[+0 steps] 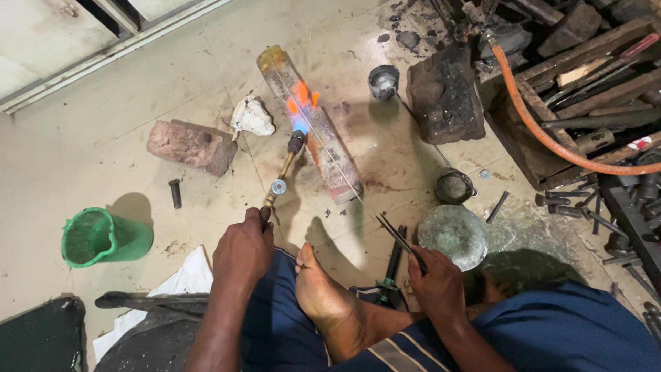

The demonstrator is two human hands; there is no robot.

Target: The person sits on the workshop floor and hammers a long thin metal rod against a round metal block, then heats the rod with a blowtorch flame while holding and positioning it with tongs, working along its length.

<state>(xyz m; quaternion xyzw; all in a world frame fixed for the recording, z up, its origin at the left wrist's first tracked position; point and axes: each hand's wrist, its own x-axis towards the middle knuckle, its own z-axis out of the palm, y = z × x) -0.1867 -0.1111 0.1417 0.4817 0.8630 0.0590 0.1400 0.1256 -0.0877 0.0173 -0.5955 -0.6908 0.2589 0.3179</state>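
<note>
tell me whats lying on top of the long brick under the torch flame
A thin metal wire lies lengthwise along the long brick, with the torch flame playing on it. Glare hides the spot beneath the flame.

Stained tile floor [103, 138] — bricks [189, 146], green cup [103, 238], dark stone [444, 96].

bare forearms, bare foot [329, 303] — dark blue garment [551, 331], striped hem.
</note>
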